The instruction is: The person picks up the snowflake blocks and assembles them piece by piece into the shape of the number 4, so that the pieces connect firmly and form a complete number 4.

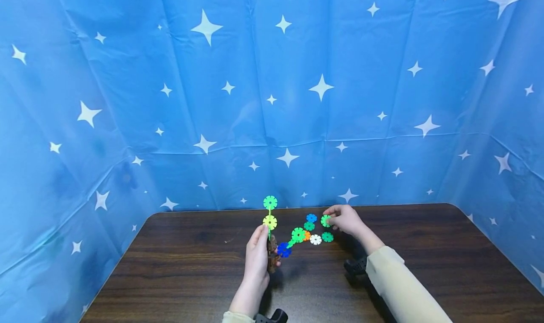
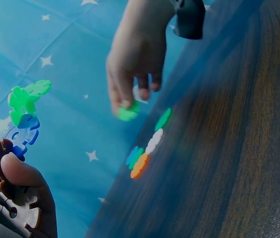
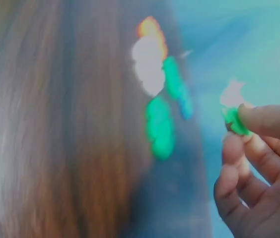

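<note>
My left hand [image 1: 256,259] grips an assembly of joined snowflake discs by its brown discs [image 1: 272,257]. Above the grip rise a yellow disc [image 1: 269,222] and a bright green disc [image 1: 270,202]. From the right side branch a dark blue disc [image 1: 284,250] and another bright green disc [image 1: 298,234]. Thumb and fingertips of my right hand [image 1: 346,219] pinch a single green disc [image 3: 237,121], held apart from the assembly near the far table edge. The left palm hides part of the brown discs.
Loose discs lie on the dark wooden table [image 1: 191,266] between the hands: white [image 1: 316,240], orange [image 2: 139,166], darker green [image 1: 327,237], blue [image 1: 311,217] and teal green [image 1: 309,226]. A blue star-printed curtain [image 1: 272,124] stands behind the table.
</note>
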{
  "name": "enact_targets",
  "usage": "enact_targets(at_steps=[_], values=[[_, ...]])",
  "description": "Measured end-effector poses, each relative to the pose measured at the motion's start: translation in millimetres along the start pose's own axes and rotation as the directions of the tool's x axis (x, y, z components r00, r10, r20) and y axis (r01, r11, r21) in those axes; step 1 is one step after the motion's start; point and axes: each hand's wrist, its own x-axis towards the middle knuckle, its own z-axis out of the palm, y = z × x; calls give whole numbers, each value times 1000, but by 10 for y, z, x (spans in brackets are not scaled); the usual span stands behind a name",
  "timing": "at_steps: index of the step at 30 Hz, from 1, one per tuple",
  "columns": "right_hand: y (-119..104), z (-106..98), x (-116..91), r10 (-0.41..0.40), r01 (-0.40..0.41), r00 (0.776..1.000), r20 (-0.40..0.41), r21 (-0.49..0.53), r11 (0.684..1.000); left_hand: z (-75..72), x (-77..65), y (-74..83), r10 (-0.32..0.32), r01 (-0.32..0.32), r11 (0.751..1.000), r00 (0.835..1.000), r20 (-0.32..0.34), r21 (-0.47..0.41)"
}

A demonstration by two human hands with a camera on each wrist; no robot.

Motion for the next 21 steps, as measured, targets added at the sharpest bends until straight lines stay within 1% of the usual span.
enact_targets(at_steps=[2,4,7,10,12,13,17,19,21], values=[[-80,-15,-43,-21,20,1000,6,68,997,-2,6,-2,-5,5,1000,1000,-7,-3],[-168,-19,-109,-43,40,999,12,152,988,-5,11,-3,-8,8,1000,1000,-11,-5],[-330,2,-248,-55,49,998,11,285,957,-10,13,-4,-8,8,1000,1000,-14,-1],[-399,52,-341,-61,56,998,0,426,903,-11,14,-3,-7,7,1000,1000,-13,3],[-428,82,-392,-65,58,998,-6,508,859,-9,12,-1,-9,9,1000,1000,-11,2],[-406,103,-390,-63,59,998,-11,546,836,-7,10,1,-10,10,1000,1000,-9,0],[-462,143,-470,-66,61,998,-17,645,762,4,-2,6,-11,11,1000,1000,0,-7],[-475,164,-495,-74,66,997,-17,672,738,9,-3,7,-11,11,1000,1000,1,-8],[-476,186,-518,-88,71,996,-10,686,724,15,0,8,-10,10,1000,1000,0,-5]])
